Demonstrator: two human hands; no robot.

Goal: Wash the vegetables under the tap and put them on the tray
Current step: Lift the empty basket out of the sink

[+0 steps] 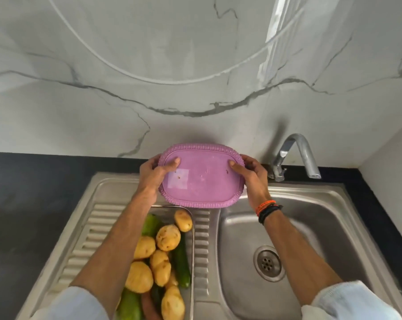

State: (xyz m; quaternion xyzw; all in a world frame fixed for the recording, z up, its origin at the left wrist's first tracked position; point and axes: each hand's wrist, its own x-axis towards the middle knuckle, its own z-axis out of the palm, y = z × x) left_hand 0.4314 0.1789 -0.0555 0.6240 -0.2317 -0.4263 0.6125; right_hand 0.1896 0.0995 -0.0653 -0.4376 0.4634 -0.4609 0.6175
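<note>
Left hand (152,175), right hand (253,175) gripping pink tray (202,179) edges above sink (311,227)

marble wall (195,65), black countertop (33,181)

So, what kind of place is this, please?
Most likely a home kitchen, at the sink. A stainless steel sink with a ribbed drainboard sits in a dark countertop, a chrome tap stands against a marble-patterned wall, and potatoes and cucumbers wait in a metal tray.

Steel sink drainboard (98,218) w/ metal tray (191,248) on it.
</note>
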